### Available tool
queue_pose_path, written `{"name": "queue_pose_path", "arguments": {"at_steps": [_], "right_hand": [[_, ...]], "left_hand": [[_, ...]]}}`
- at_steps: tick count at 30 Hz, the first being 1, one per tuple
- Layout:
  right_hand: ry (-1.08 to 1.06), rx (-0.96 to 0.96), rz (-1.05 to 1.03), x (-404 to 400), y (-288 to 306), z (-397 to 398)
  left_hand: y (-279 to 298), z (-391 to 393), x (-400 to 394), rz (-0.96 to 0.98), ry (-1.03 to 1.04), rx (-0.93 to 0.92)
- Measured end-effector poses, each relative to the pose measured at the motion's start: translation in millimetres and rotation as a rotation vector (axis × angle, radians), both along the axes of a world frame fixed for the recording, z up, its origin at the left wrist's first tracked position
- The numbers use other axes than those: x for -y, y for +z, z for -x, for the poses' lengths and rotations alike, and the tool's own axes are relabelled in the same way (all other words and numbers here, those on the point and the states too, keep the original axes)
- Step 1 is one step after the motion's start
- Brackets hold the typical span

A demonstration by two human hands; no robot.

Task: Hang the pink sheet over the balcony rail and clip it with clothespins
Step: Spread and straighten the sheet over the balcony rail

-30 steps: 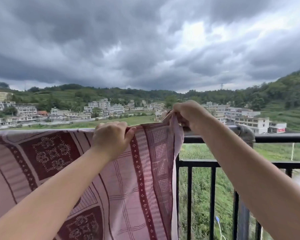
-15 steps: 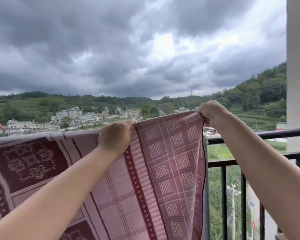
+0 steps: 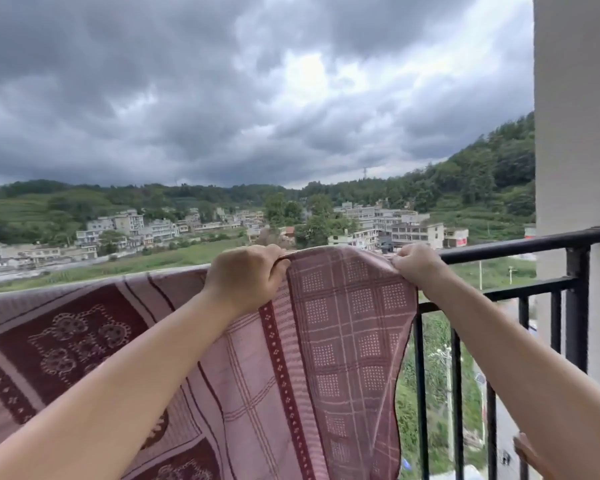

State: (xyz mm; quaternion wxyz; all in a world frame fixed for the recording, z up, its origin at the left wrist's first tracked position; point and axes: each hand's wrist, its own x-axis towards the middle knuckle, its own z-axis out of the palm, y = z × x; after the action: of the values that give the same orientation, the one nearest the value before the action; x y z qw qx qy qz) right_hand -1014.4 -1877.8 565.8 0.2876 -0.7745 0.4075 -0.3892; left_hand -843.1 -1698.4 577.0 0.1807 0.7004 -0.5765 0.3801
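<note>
Black balcony rail (image 3: 520, 244), pink sheet (image 3: 340, 327) draped

Lying draped over the balcony rail (image 3: 520, 245), w/ the sheet (image 3: 326, 358) covering the left and centre stretch and hanging down on the near side in front of the bars. Gripping the sheet's top edge at the rail: left hand (image 3: 248, 277) near centre, right hand (image 3: 418, 265) at the sheet's right end, folded corner hanging just below and between them. Standing bare to the right of the hands, rail running on to a wall pillar (image 3: 575, 133) at far right. Lying well behind and below the rail: fields, buildings (image 3: 413, 230), then hills beyond.
</note>
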Motion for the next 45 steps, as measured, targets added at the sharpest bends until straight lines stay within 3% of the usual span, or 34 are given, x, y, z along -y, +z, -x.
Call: {"name": "queue_pose_path", "arguments": {"at_steps": [2, 6, 9, 13, 17, 21, 27, 34, 40, 45], "right_hand": [[-0.043, -0.074, 0.138, -11.5, -9.2, -5.7], [-0.178, 0.013, 0.529, -54.1, -14.1, -20.1], [-0.034, -0.049, 0.796, -97.9, -11.3, -38.3], [0.18, -0.242, 0.883, -150.1, -8.2, -84.9], [0.262, -0.23, 0.962, -209.5, -12.3, -141.5], [0.407, -0.16, 1.018, -298.6, -15.0, -205.6], [0.557, -0.236, 0.986, -451.6, -7.5, -306.8], [0.571, -0.287, 0.89, -568.7, -20.6, -401.8], [0.647, -0.209, 0.985, -669.6, -26.6, -485.3], [0.725, -0.17, 1.049, -776.2, -16.7, -600.8]], "left_hand": [[-2.5, 0.6, -11.5, -0.034, -0.034, -0.006], [-3.3, -13.9, -40.2, -0.038, 0.009, -0.055], [-10.0, -35.6, -74.4, -0.003, 0.118, -0.077], [-19.9, -68.8, -133.1, 0.024, 0.301, -0.115], [-35.9, -102.7, -215.4, 0.12, 0.487, -0.132], [-49.2, -137.2, -324.4, 0.037, 0.732, -0.247], [-49.2, -181.2, -484.8, -0.065, 0.999, -0.327], [-62.7, -250.2, -605.8, -0.045, 1.027, -0.42], [-84.5, -341.0, -688.8, 0.014, 1.016, -0.477], [-75.6, -457.1, -769.2, 0.013, 1.097, -0.462]]}}
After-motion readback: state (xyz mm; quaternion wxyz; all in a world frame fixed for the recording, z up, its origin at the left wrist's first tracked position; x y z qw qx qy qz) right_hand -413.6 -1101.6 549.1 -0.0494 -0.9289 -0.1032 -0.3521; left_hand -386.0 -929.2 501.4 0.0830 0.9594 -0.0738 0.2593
